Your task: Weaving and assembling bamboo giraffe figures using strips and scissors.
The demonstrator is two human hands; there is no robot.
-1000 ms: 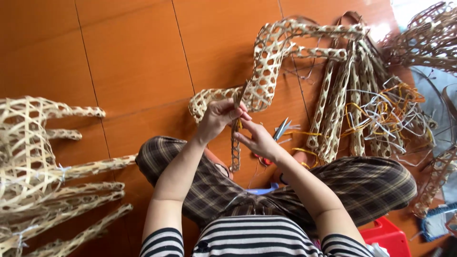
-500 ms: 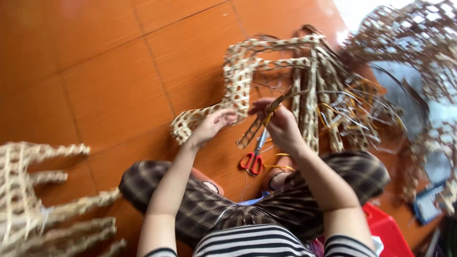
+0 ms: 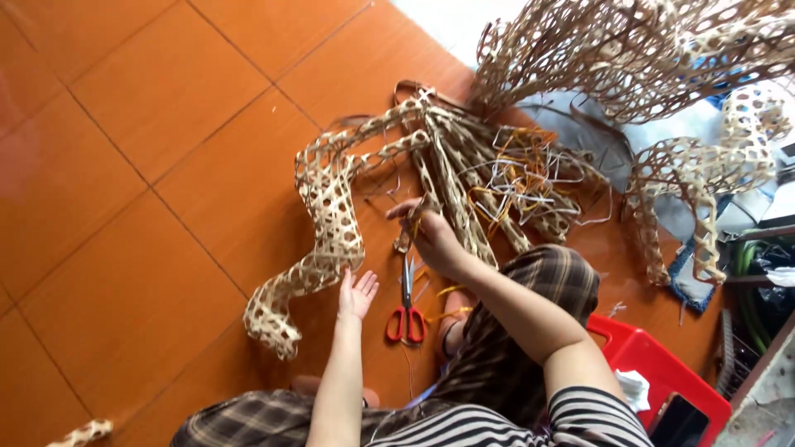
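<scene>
Glossy orange tiled floor, seen from above, with a seated person in striped top and plaid trousers; a red plastic bin stands at the near right. The left hand, open with fingers spread, rests against the curved, open-lattice woven bamboo strip, red-handled scissors lying just beside it on the tiles. Farther out, the right hand is closed, pinching thin strands at the bundle of lattice strips and loose white and orange ties, with large dome-shaped lattice baskets beyond.

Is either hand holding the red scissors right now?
No, the red-handled scissors lie on the floor tiles between the left hand and right hand.
</scene>
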